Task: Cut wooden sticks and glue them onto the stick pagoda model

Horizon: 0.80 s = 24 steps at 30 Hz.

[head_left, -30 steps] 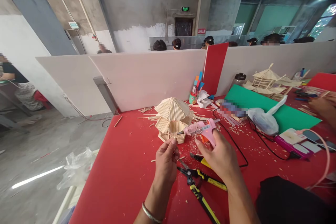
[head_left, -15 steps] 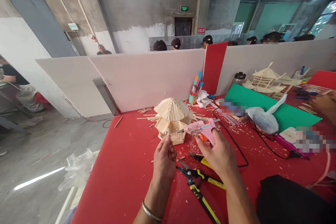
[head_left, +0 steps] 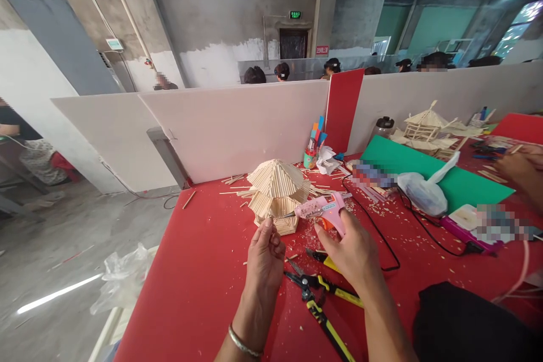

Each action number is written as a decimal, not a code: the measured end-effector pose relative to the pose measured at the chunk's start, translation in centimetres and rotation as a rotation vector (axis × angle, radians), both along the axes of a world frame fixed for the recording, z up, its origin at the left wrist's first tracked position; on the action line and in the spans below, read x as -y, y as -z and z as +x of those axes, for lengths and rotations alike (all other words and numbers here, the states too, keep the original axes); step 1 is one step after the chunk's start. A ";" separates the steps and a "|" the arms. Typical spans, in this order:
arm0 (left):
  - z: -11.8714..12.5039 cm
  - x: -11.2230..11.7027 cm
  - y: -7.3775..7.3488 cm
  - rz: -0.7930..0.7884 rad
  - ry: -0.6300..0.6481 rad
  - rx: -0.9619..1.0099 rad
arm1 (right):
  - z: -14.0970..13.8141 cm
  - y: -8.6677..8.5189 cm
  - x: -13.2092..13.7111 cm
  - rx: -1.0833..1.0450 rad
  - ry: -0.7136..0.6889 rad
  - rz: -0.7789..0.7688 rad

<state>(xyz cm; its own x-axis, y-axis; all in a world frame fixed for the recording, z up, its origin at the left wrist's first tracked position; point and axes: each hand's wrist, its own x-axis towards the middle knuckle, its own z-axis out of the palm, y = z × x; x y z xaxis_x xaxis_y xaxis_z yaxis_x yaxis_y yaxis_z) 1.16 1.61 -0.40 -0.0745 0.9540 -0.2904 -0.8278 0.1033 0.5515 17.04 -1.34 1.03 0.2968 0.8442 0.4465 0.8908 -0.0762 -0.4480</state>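
My right hand (head_left: 357,246) is closed round the handle of a pink glue gun (head_left: 318,208), its nozzle pointing left. My left hand (head_left: 266,254) pinches something very small between thumb and forefinger, close to the nozzle tip; I cannot make out what it is. Just beyond both hands stands a small pavilion (head_left: 276,178) built of thin wooden sticks, with two tiers of sloping roof. The pinched fingers overlap its lower front in the view, and whether they touch it cannot be told.
Yellow-and-black pliers (head_left: 324,325) and a yellow cutter (head_left: 331,263) lie near my wrists. Loose sticks (head_left: 233,179) and scraps surround the pavilion. A black cord (head_left: 382,232) runs right, near a green board (head_left: 441,175). Another person's hand (head_left: 517,169) is at far right.
The glue gun's nozzle has come slightly closer to my left fingertips. My left hand keeps its pinch almost in place. The whole view has shifted a little.
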 end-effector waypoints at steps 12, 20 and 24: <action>0.2 0.6 0.1 -0.025 0.026 -0.030 | 2.4 -0.8 0.4 -0.013 0.027 -0.294; 1.5 2.4 0.5 0.034 0.071 -0.302 | 6.9 2.9 -0.2 0.064 0.097 -0.667; 1.6 2.5 0.9 0.135 0.062 -0.467 | 6.9 4.1 -0.9 0.063 0.125 -0.719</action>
<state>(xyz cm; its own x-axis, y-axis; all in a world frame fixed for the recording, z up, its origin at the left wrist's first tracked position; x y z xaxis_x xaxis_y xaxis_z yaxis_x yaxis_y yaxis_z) 2.78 -0.91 -1.28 -0.1096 0.9875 -0.1130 -0.4833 0.0463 0.8742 23.91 -0.47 -3.11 0.4022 0.8965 -0.1858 0.8785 -0.4351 -0.1974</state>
